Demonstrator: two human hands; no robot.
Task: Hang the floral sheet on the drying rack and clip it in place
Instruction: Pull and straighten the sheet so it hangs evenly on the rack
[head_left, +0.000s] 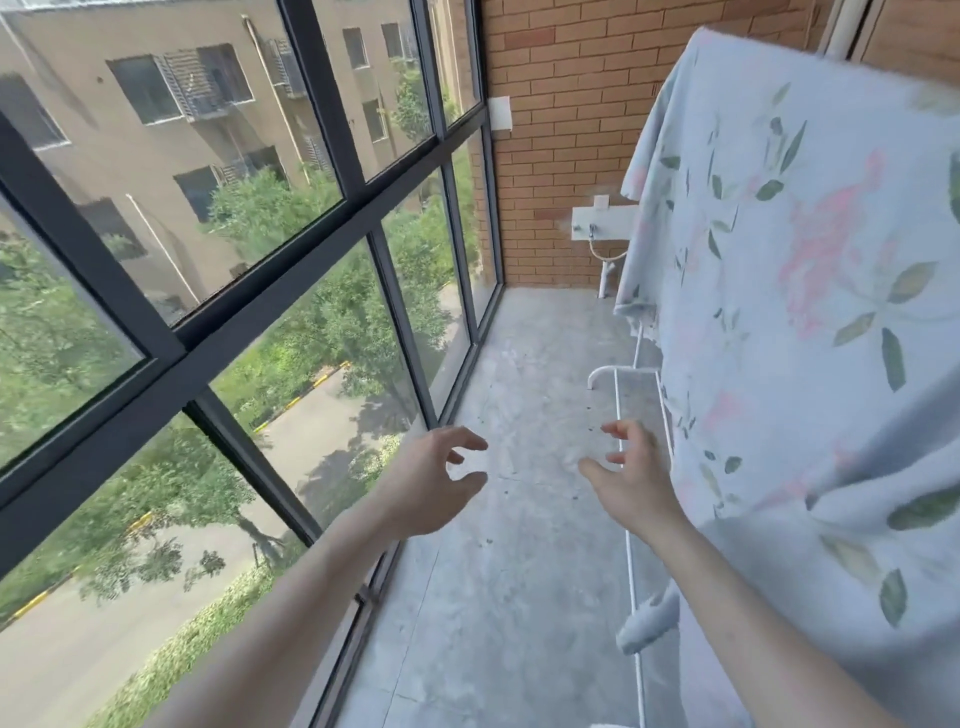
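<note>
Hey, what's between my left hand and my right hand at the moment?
Nothing is held between them. In the head view, only bare grey concrete floor shows in the gap between the left hand and the right hand.

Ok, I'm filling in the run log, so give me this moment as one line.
floral sheet: draped on drying rack | left hand: empty | right hand: empty, beside sheet | clips: none visible

Head camera looks forward-down along the balcony floor (519, 519).
</note>
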